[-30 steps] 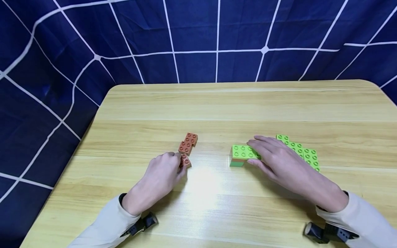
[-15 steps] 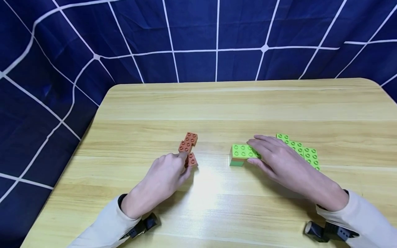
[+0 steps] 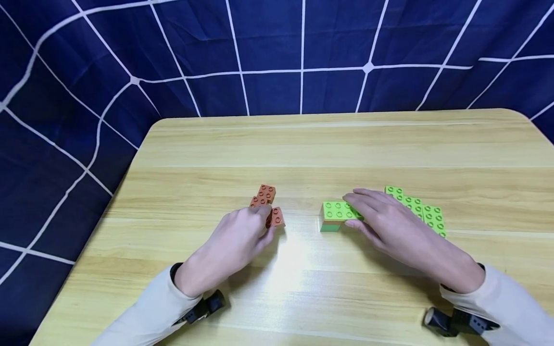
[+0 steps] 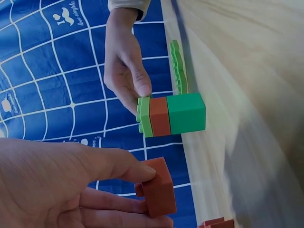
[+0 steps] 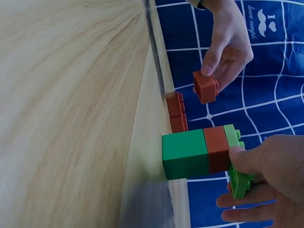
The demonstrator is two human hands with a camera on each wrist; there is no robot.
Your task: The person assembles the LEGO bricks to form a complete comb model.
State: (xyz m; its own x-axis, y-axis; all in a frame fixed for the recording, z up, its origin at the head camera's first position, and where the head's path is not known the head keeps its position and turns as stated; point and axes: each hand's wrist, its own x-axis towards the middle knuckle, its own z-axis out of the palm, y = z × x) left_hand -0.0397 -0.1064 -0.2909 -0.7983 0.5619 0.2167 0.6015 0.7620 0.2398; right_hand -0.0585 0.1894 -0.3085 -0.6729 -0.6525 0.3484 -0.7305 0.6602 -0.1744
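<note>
one topmost lime brick [image 3: 339,210] lies sideways, studs up

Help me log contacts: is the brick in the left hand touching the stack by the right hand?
Apart: the head view shows tabletop between the red-brown brick and the stack.

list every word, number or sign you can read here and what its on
"I", with a heart and mustache: blue cloth, both wrist views
"love simple": same cloth, last letters blurred
Other white prints on the cloth: too small to read
Bricks: no readable text
</note>
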